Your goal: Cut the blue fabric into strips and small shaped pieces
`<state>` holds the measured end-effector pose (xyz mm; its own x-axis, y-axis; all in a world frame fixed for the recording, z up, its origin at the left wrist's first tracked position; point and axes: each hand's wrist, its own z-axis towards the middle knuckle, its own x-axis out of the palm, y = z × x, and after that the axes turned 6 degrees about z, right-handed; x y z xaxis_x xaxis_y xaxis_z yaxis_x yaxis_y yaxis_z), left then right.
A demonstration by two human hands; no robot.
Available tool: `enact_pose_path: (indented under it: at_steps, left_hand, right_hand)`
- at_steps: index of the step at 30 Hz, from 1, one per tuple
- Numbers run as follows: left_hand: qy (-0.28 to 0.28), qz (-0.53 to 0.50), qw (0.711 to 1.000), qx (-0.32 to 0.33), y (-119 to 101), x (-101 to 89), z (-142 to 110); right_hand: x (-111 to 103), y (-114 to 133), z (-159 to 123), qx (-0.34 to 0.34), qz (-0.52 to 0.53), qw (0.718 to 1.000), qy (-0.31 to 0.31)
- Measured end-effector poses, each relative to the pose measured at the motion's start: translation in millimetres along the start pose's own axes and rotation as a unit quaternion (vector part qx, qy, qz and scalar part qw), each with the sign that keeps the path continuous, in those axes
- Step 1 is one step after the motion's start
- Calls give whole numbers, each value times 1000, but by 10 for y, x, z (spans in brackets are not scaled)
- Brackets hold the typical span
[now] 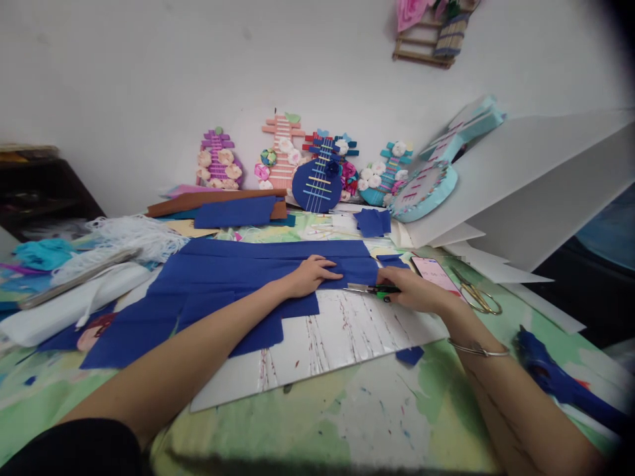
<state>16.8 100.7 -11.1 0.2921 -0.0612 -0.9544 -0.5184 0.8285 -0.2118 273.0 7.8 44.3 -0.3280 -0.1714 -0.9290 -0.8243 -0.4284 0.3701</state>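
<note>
A large sheet of dark blue material [223, 264], fabric or crepe paper, spreads over the table in overlapping folded pieces. My left hand [310, 274] lies on it, fingers stretched out and pressing it down. At the sheet's right end, my right hand [409, 287] is closed around a utility knife [385, 291] with a black and green handle. Its silver blade points left along the blue edge, close to my left fingertips. Beneath lies a white board [342, 337] scored with many dark cut marks. A small blue scrap [409, 356] rests at the board's front edge.
Gold-handled scissors [479, 294] and a phone [435, 274] lie right of my right hand. A blue glue gun [550, 370] sits nearer. Decorated lute shapes [317, 178] stand along the wall. White yarn [131, 238] and a white roll [74, 304] are at left; white sheets [496, 192] lean at right.
</note>
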Motion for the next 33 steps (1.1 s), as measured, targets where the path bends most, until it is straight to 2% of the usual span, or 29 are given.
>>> enact_pose_path:
  at_steps: [13,26,33]
  left_hand:
    - [-4,11,1000,10,5,-9,6]
    - [7,25,1000,8,-15,-32,0]
    - [-9,12,1000,14,0,-23,6]
  right_hand:
    - [122,71,89,-1,-19,1000,10]
    - [81,71,35,-3,-36,999,29]
    - [101,59,66,2,-26,999,20]
